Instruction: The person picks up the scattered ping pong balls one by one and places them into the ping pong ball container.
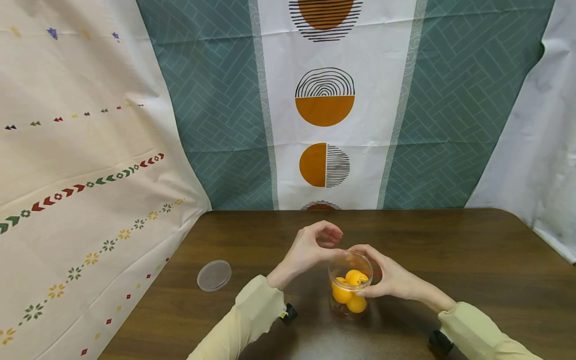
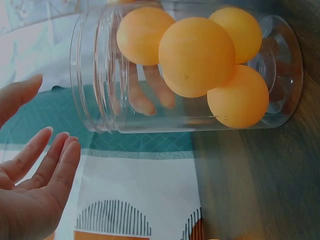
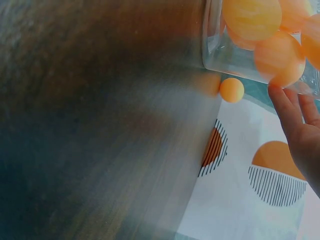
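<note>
A clear plastic jar (image 1: 337,306) with several orange balls (image 2: 196,57) inside stands upright on the table, its mouth uncovered. My right hand (image 1: 390,278) grips the jar near its rim, with thumb and fingers round the right side; in the right wrist view its fingers (image 3: 286,107) are at the wall. My left hand (image 1: 310,247) is raised by the jar's mouth on the left. In the left wrist view this hand (image 2: 37,175) has nothing between thumb and loosely bent fingers, apart from the rim.
A clear round lid (image 1: 214,276) lies on the brown wooden table (image 1: 450,250), left of the hands. Beyond the jar, one loose orange ball (image 3: 231,90) shows in the right wrist view. Patterned cloths (image 1: 216,100) hang behind and beside the table.
</note>
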Available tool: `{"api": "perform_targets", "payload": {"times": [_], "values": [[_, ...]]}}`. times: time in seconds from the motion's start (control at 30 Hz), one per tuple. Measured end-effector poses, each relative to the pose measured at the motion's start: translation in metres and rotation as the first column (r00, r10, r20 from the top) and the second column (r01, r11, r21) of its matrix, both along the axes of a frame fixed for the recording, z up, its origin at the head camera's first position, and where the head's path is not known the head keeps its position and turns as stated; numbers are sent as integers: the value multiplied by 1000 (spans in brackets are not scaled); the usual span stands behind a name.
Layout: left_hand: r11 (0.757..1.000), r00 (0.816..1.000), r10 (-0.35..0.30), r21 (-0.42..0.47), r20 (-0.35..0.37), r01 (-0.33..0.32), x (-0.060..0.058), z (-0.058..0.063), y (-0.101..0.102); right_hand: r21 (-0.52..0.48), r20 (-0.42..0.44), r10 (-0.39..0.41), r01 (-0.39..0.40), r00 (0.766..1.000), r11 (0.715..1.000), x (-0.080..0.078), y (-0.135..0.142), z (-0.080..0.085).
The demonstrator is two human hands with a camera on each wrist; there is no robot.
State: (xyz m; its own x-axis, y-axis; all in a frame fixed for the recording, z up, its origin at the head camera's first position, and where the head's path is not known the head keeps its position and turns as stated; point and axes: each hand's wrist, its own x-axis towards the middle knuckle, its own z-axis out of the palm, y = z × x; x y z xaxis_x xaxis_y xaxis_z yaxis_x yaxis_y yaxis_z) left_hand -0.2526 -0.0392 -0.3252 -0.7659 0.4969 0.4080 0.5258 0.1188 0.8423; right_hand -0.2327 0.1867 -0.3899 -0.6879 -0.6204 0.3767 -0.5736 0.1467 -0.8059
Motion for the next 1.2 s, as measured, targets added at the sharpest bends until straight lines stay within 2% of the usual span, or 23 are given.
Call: {"api": "perform_targets", "payload": {"times": [0.23, 0.4, 0.53, 0.7, 0.8, 0.93, 1.1, 1.2], "values": [[998, 998, 45, 45, 33, -47, 9, 20, -6, -28, 54, 23, -22, 998, 999, -1, 0, 0], [992, 992, 120, 18, 44, -121, 8, 22, -11, -24, 27, 21, -21, 999, 999, -2, 0, 0], [989, 988, 149, 16, 46, -150, 4, 20, -15, -24, 5, 33, -33, 999, 999, 0, -1, 2], [986, 986, 158, 39, 46, -160, -1, 16, -16, -45, -8, 59, -59, 998, 997, 9, -5, 16], [985, 985, 169, 31, 42, -170, -13, 3, -17, -41, -11, 54, -55, 998, 998, 6, -4, 12], [982, 982, 189, 21, 26, -189, -30, -14, -19, -26, -16, 39, -39, 999, 999, -4, 0, -3], [977, 978, 206, 41, 27, -207, -32, -16, -20, -28, -17, 43, -43, 999, 999, -5, 1, -4], [975, 976, 215, 51, 39, -217, -28, -11, -22, -27, -8, 43, -43, 999, 999, -5, 1, -4]]}}
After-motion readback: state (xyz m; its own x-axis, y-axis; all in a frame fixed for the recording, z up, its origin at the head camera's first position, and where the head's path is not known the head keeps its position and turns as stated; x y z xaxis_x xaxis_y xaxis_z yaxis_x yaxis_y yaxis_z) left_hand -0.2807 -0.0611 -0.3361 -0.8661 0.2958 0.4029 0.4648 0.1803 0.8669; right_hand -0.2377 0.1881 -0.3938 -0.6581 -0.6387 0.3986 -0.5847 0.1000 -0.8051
